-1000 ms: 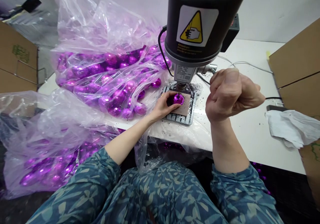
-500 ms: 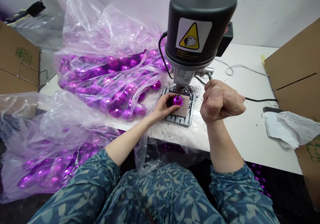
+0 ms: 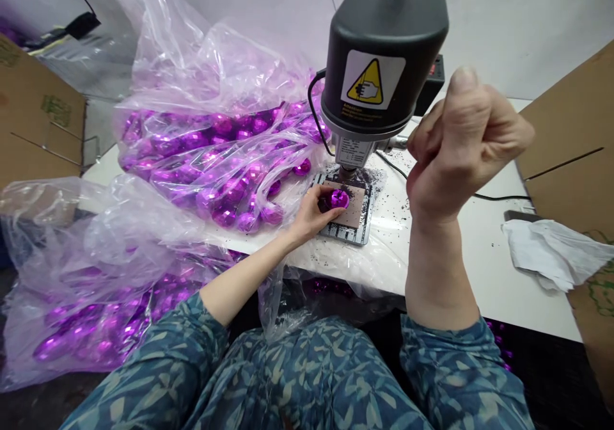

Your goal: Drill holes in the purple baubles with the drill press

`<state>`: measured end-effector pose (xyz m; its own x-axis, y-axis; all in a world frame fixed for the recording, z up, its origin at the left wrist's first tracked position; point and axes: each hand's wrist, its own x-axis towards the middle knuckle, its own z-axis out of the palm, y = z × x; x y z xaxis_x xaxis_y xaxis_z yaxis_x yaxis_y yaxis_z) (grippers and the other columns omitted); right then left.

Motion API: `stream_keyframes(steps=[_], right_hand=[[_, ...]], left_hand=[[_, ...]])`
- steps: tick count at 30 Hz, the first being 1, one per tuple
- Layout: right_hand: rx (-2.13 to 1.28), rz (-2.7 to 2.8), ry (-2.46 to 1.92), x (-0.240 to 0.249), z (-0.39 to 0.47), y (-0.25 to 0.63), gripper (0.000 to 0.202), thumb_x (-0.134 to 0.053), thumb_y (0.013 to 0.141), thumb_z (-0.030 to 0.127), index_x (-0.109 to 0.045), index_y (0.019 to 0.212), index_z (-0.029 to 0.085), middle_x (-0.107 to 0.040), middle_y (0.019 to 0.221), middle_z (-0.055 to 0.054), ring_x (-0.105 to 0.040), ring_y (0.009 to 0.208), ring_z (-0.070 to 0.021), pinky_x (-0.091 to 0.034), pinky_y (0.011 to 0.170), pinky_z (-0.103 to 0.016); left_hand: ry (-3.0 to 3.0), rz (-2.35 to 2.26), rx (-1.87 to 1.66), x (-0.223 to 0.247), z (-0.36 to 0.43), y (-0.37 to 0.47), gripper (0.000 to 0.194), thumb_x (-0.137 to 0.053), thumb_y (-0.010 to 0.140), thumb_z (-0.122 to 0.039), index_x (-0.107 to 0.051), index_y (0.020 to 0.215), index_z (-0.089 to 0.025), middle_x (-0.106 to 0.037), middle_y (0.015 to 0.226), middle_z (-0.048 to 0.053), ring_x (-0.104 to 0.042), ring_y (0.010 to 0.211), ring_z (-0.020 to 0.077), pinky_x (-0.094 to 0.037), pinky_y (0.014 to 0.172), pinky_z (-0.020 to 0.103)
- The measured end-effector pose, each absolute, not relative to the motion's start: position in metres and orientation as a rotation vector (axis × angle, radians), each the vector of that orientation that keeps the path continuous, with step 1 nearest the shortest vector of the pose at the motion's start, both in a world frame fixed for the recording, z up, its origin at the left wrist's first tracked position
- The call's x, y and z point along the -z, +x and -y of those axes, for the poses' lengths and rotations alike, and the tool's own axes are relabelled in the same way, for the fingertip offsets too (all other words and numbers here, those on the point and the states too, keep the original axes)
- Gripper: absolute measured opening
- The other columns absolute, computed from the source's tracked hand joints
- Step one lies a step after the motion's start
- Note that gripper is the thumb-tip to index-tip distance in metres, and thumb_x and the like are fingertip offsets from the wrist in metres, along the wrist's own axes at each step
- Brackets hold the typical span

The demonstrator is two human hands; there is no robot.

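My left hand (image 3: 311, 212) pinches a shiny purple faceted ball (image 3: 339, 199) between thumb and fingers. The ball rests on a brown board (image 3: 354, 215) laid over the slotted metal base (image 3: 345, 233) of a bench drill press (image 3: 384, 65). Directly above it is the chuck (image 3: 346, 173), with a small gap showing the ball's dark top. My right hand (image 3: 460, 148) is raised beside the machine, fist closed round the feed lever, whose grip is hidden by the fingers. The lever's hub (image 3: 398, 142) shows at the fist's left.
Clear plastic bags (image 3: 230, 142) of purple balls cover the table's left side, and another bag (image 3: 110, 315) lies lower left. Dark shavings surround the base. Crumpled white paper (image 3: 551, 251) lies at right. Cardboard boxes (image 3: 570, 116) stand on both sides; a black cable (image 3: 501, 196) crosses the table.
My right hand has swung up and outward to the right with the lever. My left hand still holds the ball on the board; the chuck stands above it. The view has shifted slightly.
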<state>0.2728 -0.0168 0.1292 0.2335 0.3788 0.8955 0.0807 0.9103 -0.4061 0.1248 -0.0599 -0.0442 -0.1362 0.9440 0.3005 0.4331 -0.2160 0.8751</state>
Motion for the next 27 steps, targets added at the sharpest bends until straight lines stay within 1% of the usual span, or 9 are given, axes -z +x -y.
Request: stream_keyframes(steps=[4, 8, 10, 13, 15, 17, 20, 22, 27], right_hand=[[-0.303, 1.332, -0.366, -0.135, 0.016, 0.273, 0.052, -0.059, 0.099, 0.036, -0.033, 0.055, 0.023, -0.032, 0.046, 0.004, -0.033, 0.039, -0.0097, -0.025, 0.045, -0.034], [-0.323, 1.301, -0.359, -0.132, 0.016, 0.273, 0.055, -0.059, 0.099, 0.039, -0.034, 0.054, 0.020, -0.032, 0.047, 0.005, -0.034, 0.040, -0.0046, -0.024, 0.045, -0.026], [-0.330, 1.292, -0.365, -0.132, 0.016, 0.272, 0.057, -0.059, 0.098, 0.044, -0.033, 0.054, 0.020, -0.031, 0.047, 0.005, -0.034, 0.040, -0.0042, -0.024, 0.046, -0.025], [-0.366, 1.272, -0.344, -0.133, 0.016, 0.272, 0.058, -0.066, 0.094, 0.046, -0.034, 0.053, 0.020, -0.030, 0.046, 0.005, -0.034, 0.039, -0.0064, -0.023, 0.045, -0.029], [-0.375, 1.270, -0.301, -0.134, 0.016, 0.272, 0.057, -0.066, 0.094, 0.042, -0.035, 0.052, 0.020, -0.030, 0.045, 0.005, -0.034, 0.039, -0.0064, -0.023, 0.044, -0.029], [-0.354, 1.285, -0.287, -0.134, 0.017, 0.272, 0.055, -0.063, 0.097, 0.039, -0.035, 0.053, 0.020, -0.029, 0.046, 0.005, -0.035, 0.039, -0.0052, -0.023, 0.044, -0.027], [-0.318, 1.300, -0.335, -0.134, 0.017, 0.271, 0.056, -0.060, 0.097, 0.044, -0.033, 0.054, 0.021, -0.028, 0.046, 0.006, -0.034, 0.038, -0.0047, -0.023, 0.043, -0.026], [-0.329, 1.288, -0.350, -0.135, 0.018, 0.271, 0.057, -0.063, 0.093, 0.049, -0.032, 0.053, 0.021, -0.028, 0.045, 0.005, -0.034, 0.038, -0.0058, -0.022, 0.042, -0.028], [-0.335, 1.287, -0.363, -0.135, 0.020, 0.271, 0.058, -0.062, 0.092, 0.052, -0.031, 0.054, 0.021, -0.029, 0.045, 0.005, -0.034, 0.039, -0.0051, -0.024, 0.043, -0.027]], left_hand=[[1.947, -1.351, -1.130, 0.016, 0.118, 0.125, 0.041, -0.084, 0.084, -0.035, -0.060, 0.112, -0.018, -0.069, 0.105, 0.007, -0.065, 0.092, 0.0206, -0.054, 0.080, 0.033], [2.434, -0.923, -0.319, 0.004, 0.175, 0.124, 0.040, -0.086, 0.084, -0.033, -0.062, 0.111, -0.017, -0.069, 0.108, 0.010, -0.067, 0.093, 0.0256, -0.054, 0.079, 0.035], [2.533, -0.868, -0.155, 0.010, 0.183, 0.120, 0.040, -0.084, 0.087, -0.036, -0.063, 0.115, -0.016, -0.070, 0.109, 0.012, -0.067, 0.092, 0.0269, -0.054, 0.078, 0.037], [2.456, -0.924, -0.405, 0.021, 0.156, 0.105, 0.034, -0.073, 0.096, -0.042, -0.065, 0.119, -0.018, -0.072, 0.107, 0.011, -0.069, 0.095, 0.0249, -0.056, 0.081, 0.037], [2.352, -1.121, -0.700, 0.023, 0.118, 0.089, 0.018, -0.057, 0.105, -0.029, -0.066, 0.118, -0.019, -0.073, 0.109, 0.010, -0.069, 0.102, 0.0235, -0.057, 0.089, 0.038], [2.333, -1.454, -0.860, 0.021, 0.072, 0.073, 0.027, -0.046, 0.102, -0.010, -0.068, 0.115, -0.019, -0.073, 0.111, 0.012, -0.068, 0.107, 0.0258, -0.056, 0.095, 0.042], [2.276, -1.906, -0.688, 0.019, 0.012, 0.057, 0.041, -0.052, 0.085, 0.003, -0.068, 0.121, -0.012, -0.065, 0.135, 0.022, -0.063, 0.122, 0.0374, -0.050, 0.104, 0.051], [2.234, -2.012, -0.574, 0.020, -0.013, 0.052, 0.047, -0.058, 0.077, 0.006, -0.067, 0.121, -0.009, -0.062, 0.138, 0.026, -0.061, 0.127, 0.0416, -0.048, 0.107, 0.052], [2.158, -1.891, -0.728, 0.021, -0.016, 0.048, 0.044, -0.070, 0.080, -0.008, -0.063, 0.124, -0.014, -0.069, 0.124, 0.017, -0.068, 0.117, 0.0334, -0.052, 0.104, 0.044]])
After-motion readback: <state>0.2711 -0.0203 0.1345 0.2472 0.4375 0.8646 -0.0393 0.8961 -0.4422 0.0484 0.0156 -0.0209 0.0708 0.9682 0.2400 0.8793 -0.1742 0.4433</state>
